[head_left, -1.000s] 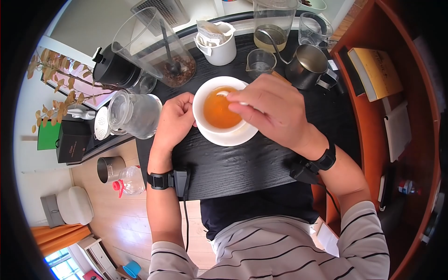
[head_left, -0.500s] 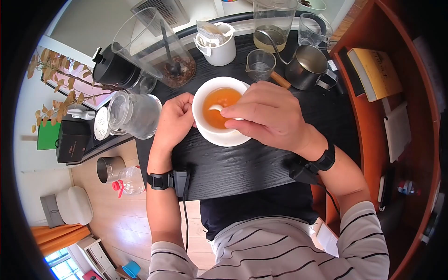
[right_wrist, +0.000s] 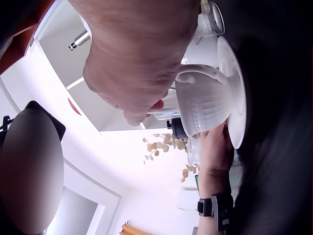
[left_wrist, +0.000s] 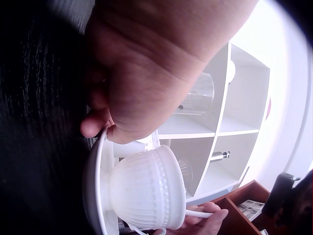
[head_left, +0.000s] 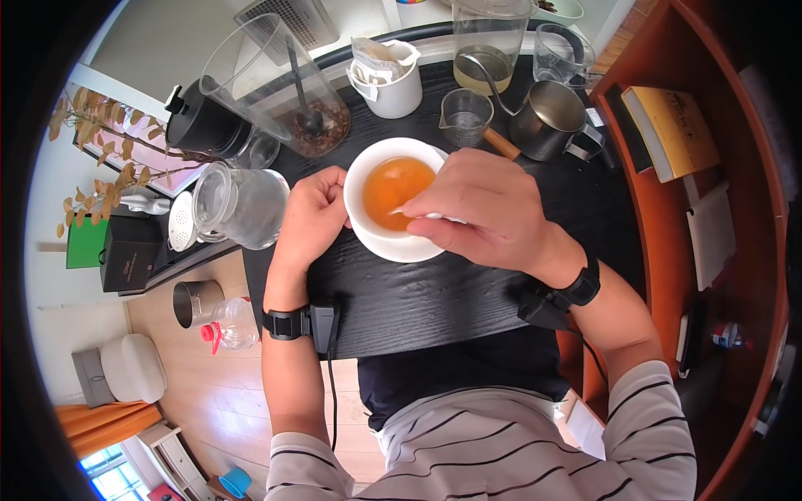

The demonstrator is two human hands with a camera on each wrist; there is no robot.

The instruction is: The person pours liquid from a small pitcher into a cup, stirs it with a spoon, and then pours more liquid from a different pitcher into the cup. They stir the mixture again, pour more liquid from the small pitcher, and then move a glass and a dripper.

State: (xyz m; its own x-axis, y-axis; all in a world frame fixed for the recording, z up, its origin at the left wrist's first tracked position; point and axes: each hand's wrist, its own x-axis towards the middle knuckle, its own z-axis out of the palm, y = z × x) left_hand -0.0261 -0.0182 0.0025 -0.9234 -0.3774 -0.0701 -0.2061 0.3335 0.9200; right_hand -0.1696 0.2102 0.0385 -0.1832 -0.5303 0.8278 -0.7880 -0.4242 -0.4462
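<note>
A white cup (head_left: 355, 188) of orange-brown liquid stands on a white saucer (head_left: 393, 250). The right hand (head_left: 489, 209) pinches a white spoon (head_left: 454, 220) above the cup's right side, its other end in the liquid. At the left, the left hand (head_left: 313, 219) grips the saucer's rim between thumb and fingers, clearest in the left wrist view, where the ribbed cup (left_wrist: 146, 188) stands beside the hand (left_wrist: 142, 83). The cup's handle (right_wrist: 203, 71) shows in the right wrist view, under the right hand (right_wrist: 134, 63).
Behind the cup stand a white mug (head_left: 397, 96) with a drip bag, a small glass beaker (head_left: 466, 117) and a steel pitcher (head_left: 547, 121). A glass jar (head_left: 251, 209) is left of the left hand. A tall clear container (head_left: 322, 129) holds brown pieces and a black scoop.
The right hand has shifted slightly down in the head view, and the spoon has moved through the liquid from the upper part to the lower right. The left hand has stayed put.
</note>
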